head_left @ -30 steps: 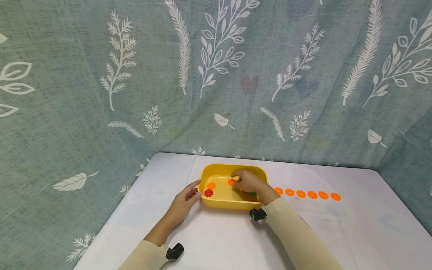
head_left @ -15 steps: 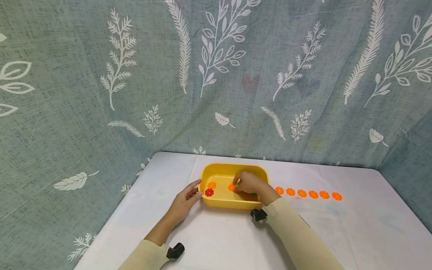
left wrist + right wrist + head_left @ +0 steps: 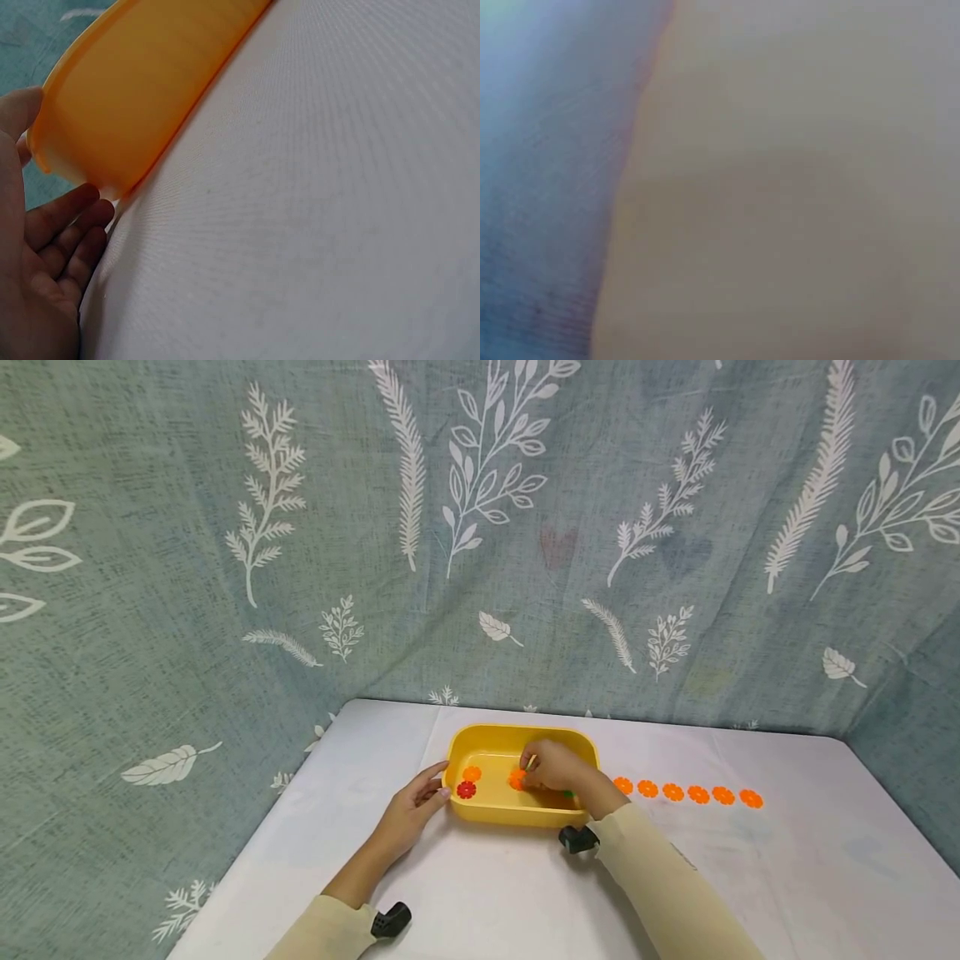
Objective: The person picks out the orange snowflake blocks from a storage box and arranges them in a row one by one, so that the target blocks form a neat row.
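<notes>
A yellow plastic tray (image 3: 517,817) stands on the table. At its left end my left hand (image 3: 408,806) holds the rim with the thumb, the other fingers loosely bent by the end wall, as the left wrist view shows. My right hand (image 3: 553,766) reaches into the tray and pinches an orange flower-shaped disc (image 3: 517,779) at its fingertips. A bit of green shows between these fingers, and another green piece (image 3: 567,793) is mostly hidden under the hand. Toward the tray's left end lie a lighter orange disc (image 3: 472,773) and a red disc (image 3: 467,790).
Several orange flower-shaped discs (image 3: 673,792) lie in a row on the white-covered table (image 3: 495,893), to the right of the tray. A patterned green cloth (image 3: 420,652) hangs behind and at the sides. The right wrist view is blurred and filled mostly by a pale yellowish surface.
My right hand's fingertips have drawn closer together, and the orange disc at them has shifted toward me inside the tray. My left hand has stayed at the tray's end.
</notes>
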{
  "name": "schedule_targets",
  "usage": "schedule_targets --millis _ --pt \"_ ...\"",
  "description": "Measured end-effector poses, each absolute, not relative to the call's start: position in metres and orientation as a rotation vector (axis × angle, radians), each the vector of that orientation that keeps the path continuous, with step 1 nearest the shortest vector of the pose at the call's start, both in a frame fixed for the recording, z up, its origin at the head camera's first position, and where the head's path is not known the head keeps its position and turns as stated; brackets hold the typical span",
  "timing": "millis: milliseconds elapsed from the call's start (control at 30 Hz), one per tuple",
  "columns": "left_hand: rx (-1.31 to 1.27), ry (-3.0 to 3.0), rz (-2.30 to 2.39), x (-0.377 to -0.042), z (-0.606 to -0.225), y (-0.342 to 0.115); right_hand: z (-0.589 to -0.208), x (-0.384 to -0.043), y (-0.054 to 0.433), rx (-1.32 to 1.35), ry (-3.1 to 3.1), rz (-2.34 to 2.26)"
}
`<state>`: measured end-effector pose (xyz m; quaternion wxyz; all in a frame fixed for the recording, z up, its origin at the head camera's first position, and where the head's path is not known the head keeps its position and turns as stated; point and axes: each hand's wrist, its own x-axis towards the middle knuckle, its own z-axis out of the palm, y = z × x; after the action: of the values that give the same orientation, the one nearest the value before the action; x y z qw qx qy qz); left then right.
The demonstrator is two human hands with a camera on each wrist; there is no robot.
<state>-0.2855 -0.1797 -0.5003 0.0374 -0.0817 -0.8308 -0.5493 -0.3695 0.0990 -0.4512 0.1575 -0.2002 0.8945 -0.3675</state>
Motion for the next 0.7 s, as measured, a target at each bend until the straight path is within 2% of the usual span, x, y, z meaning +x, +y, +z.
schedule_targets --millis 233,700 --pt "-0.249 -2.546 -1.694 -0.285 -0.501 -0.178 -0.446 -0.366 0.104 -0.606 2.458 -1.237" --pt "-0.186 -2.571 -1.702 -0.287 -0.499 -0.178 -0.425 -0.346 0.128 -0.537 2.487 -1.311"
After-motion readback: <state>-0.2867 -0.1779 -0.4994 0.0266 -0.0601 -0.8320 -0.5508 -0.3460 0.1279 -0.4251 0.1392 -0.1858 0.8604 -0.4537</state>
